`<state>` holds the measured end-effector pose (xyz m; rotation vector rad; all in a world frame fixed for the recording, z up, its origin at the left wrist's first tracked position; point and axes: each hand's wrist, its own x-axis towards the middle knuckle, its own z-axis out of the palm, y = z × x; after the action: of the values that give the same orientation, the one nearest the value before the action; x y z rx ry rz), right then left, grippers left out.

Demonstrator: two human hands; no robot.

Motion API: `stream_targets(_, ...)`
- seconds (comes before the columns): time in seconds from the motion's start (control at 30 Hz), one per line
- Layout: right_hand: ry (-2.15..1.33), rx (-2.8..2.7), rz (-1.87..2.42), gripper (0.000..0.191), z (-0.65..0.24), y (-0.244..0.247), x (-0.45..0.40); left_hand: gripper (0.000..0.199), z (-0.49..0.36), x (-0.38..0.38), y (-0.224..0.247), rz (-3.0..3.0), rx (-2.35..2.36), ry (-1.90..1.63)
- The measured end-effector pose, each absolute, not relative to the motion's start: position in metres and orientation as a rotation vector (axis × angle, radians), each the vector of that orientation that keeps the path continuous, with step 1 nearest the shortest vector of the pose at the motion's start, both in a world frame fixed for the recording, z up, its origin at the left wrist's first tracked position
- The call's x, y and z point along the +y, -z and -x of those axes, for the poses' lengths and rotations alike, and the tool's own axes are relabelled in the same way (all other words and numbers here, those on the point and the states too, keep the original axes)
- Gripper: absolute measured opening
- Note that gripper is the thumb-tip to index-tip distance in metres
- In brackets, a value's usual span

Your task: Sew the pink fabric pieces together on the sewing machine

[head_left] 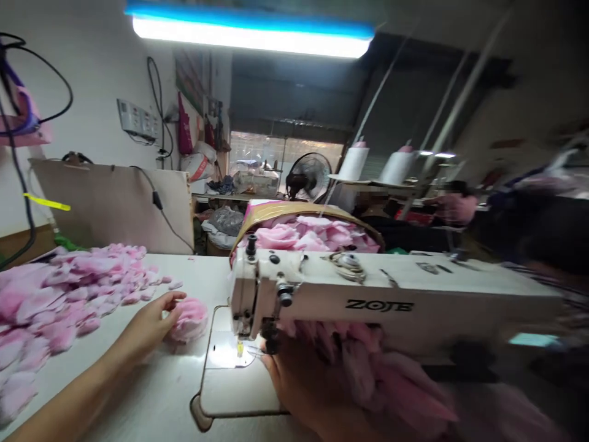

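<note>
My left hand (159,319) has its fingers closed on the edge of a round, ruffled pink fabric piece (189,319) on the white table, left of the sewing machine (386,307). Beside the needle area, my right hand (294,368) is low under the machine arm, its fingertips near the lit needle plate (227,350); blur and shadow hide whether it holds anything. Pink fabric (400,387) lies bunched under the machine arm, to the right of that hand. Many small pink pieces (59,301) are spread in a heap at the far left.
Behind the machine is a box (264,215) filled with pink fabric. Two white thread cones (353,162) stand on a rack, with a black fan (308,177) farther back. A grey board (119,202) edges the table's back left. People sit at the right.
</note>
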<state>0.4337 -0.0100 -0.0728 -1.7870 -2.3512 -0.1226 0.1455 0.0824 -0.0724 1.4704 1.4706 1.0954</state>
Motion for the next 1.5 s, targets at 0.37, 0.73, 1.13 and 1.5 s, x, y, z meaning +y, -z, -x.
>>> stream_targets(0.37,0.22,-2.235,1.789,0.031,-0.444,0.095,-0.011,0.067,-0.176,0.157,0.035,-1.54,1.545,-1.277)
stream_targets(0.73,0.386,-2.166,1.847,0.025,-0.439,0.08,-0.016,0.043,-0.173,0.09,0.108,-1.697,1.3,-0.993)
stream_targets(1.13,0.156,-2.542,1.767,0.02,-0.419,0.048,-0.016,0.032,-0.169,0.064,0.109,-2.125,1.317,-0.873)
stream_targets(1.5,0.142,-2.608,1.675,0.021,-0.443,0.046,-0.082,0.04,-0.161,0.069,0.112,-2.216,1.381,-0.777)
